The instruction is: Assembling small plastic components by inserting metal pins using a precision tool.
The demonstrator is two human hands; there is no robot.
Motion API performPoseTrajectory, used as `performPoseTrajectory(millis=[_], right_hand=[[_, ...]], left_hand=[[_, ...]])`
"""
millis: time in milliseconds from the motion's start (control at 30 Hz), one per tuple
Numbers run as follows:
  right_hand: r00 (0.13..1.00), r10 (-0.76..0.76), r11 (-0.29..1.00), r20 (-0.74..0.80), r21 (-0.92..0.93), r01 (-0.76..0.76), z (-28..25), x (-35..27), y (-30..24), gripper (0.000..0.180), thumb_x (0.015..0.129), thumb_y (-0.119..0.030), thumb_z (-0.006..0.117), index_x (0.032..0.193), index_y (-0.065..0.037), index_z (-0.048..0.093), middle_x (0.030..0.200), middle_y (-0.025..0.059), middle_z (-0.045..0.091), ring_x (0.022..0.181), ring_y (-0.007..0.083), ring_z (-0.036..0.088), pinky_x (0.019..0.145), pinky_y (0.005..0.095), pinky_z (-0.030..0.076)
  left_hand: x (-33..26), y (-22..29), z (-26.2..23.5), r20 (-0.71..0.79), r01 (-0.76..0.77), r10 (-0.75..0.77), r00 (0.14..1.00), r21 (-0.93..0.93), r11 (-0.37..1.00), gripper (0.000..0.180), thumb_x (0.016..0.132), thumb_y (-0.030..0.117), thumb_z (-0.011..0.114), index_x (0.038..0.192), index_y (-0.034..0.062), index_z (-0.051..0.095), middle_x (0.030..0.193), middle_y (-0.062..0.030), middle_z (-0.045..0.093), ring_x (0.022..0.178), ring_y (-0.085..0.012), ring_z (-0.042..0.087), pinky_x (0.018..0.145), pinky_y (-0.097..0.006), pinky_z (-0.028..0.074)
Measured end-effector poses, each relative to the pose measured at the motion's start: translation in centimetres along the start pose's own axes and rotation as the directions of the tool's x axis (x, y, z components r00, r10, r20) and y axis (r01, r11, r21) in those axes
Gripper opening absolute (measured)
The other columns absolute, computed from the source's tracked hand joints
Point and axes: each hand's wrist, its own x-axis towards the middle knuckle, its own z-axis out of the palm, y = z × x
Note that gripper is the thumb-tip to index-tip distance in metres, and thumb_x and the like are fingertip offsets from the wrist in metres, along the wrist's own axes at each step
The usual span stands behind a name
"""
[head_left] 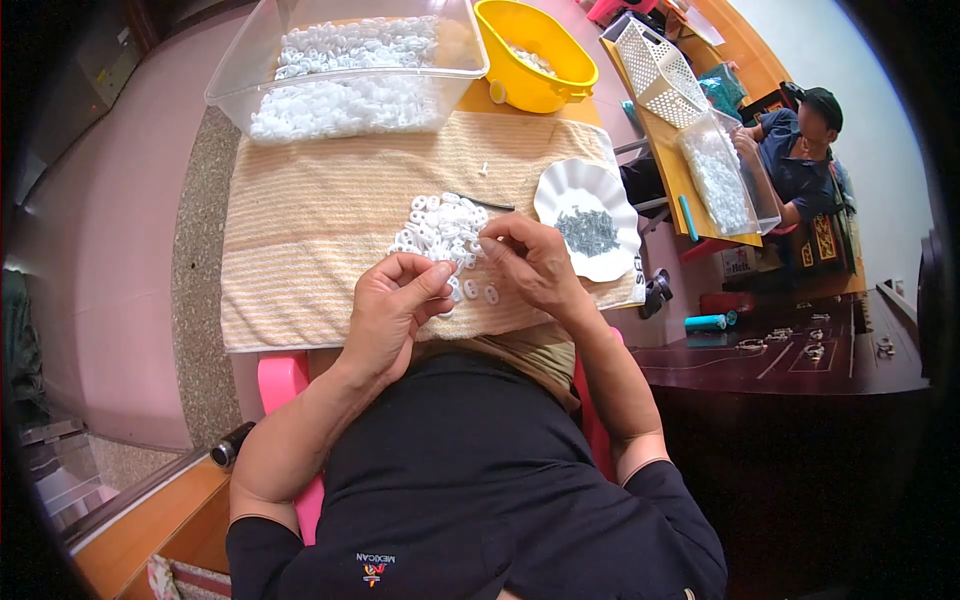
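Observation:
A heap of small white plastic pieces with holes (437,228) lies on a striped towel (300,240) in front of me. Beside the heap's near left edge, my left hand (398,300) is closed, thumb pressed to the index finger; whatever it pinches is too small to name. My right hand (537,262) hovers at the heap's right side, its fingertips also pinched together with their contents hidden. A few loose white pieces (490,294) lie between the hands. To the right, a white fluted dish (556,187) holds many tiny grey pieces (588,232).
A clear bin (462,55) full of white pieces and a yellow tub (515,85) stand at the far edge. A thin black rod (487,204) touches the heap. At right, another person (795,150) works over a clear bin (715,165).

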Motion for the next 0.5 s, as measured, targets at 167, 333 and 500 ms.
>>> performPoseTrajectory(millis=[167,333,500], right_hand=[[0.981,0.163,0.966,0.109,0.183,-0.181,0.1,-0.7,-2.0,0.01,0.092,-0.007,0.061,0.093,0.003,0.061,0.081,0.0011,0.059,0.066,0.0057,0.055,0.058,0.0209,0.047],[0.95,0.209,0.884,0.231,0.37,-0.284,0.3,-1.4,-4.0,0.013,0.092,-0.008,0.062,0.095,0.004,0.061,0.083,0.0029,0.06,0.067,0.0066,0.056,0.059,0.0206,0.049],[0.952,0.201,0.86,0.232,0.423,-0.285,0.5,-1.7,-3.8,0.014,0.091,-0.008,0.063,0.096,0.004,0.062,0.085,0.0041,0.061,0.069,0.0075,0.058,0.059,0.0217,0.051]], left_hand=[[-0.2,-0.4,0.5,-0.017,-0.094,0.096,0.995,0.08,0.992,0.011,0.087,0.008,0.068,0.094,0.0016,0.063,0.086,-0.0037,0.066,0.076,-0.0087,0.062,0.068,-0.022,0.054],[-0.2,-1.0,0.3,0.067,-0.159,0.148,0.987,0.196,0.968,0.013,0.089,0.008,0.065,0.098,0.0004,0.061,0.088,-0.006,0.065,0.076,-0.0114,0.062,0.07,-0.025,0.054],[-0.5,-0.7,0.6,0.087,-0.139,0.125,0.988,0.183,0.973,0.011,0.089,0.008,0.065,0.097,0.0008,0.061,0.084,-0.0055,0.065,0.073,-0.0116,0.062,0.068,-0.025,0.054]])
